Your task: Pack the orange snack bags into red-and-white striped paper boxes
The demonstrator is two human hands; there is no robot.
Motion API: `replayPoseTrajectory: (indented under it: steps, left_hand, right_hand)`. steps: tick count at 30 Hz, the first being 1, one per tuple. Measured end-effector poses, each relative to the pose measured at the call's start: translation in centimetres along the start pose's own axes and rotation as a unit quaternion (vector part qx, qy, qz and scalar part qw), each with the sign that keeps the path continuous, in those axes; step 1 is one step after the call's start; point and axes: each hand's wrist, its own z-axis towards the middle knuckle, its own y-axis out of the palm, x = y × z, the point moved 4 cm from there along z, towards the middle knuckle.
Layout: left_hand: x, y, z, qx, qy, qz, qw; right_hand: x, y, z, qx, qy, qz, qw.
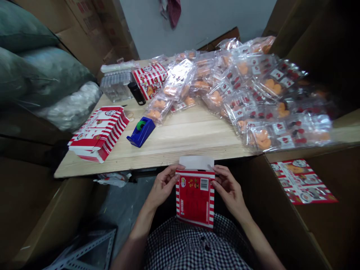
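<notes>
Head cam: wooden table (191,135) carries a heap of clear packets (247,95), probably for easy reach. Red-striped box (194,200) sits over the lap (182,249), left hand (164,184) and right hand (229,188) pinching its upper side edges, I guess to steady the white flap (197,162).

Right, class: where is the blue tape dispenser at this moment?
In the head view, the tape dispenser sits left of centre on the wooden table, just right of a striped box and in front of the black bottle.

Two hands (163,184) (230,189), one held carton (194,202), one tape dispenser (143,135), one bottle (137,93)
</notes>
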Motion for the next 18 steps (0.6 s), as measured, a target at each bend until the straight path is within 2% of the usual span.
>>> replayPoseTrajectory:
  steps: [5, 9, 13, 16, 18]
  left_hand:
    - [0.3, 0.2, 0.5, -0.042, -0.001, -0.013, 0.999]
    - [-0.2, 0.9, 1.1, -0.051, 0.013, 0.021, 0.998]
    - [-1.1, 1.4, 1.6, -0.002, 0.023, 0.008, 1.000]
    - [-1.7, 1.8, 1.5, 0.073, 0.013, -0.039, 0.996]
    - [-1.9, 2.3, 1.3, 0.118, 0.007, -0.113, 0.987]
  right_hand:
    - [0.0, -0.6, 1.5, -0.029, 0.066, 0.028, 0.997]
    - [1.2, -1.1, 2.3, -0.034, 0.115, 0.056, 0.991]
    - [2.5, -0.9, 2.6, 0.000, 0.170, 0.096, 0.981]
    - [2.4, -0.2, 2.4, 0.039, 0.158, 0.106, 0.981]
    - [2.1, 0.4, 2.1, 0.068, 0.143, 0.115, 0.981]
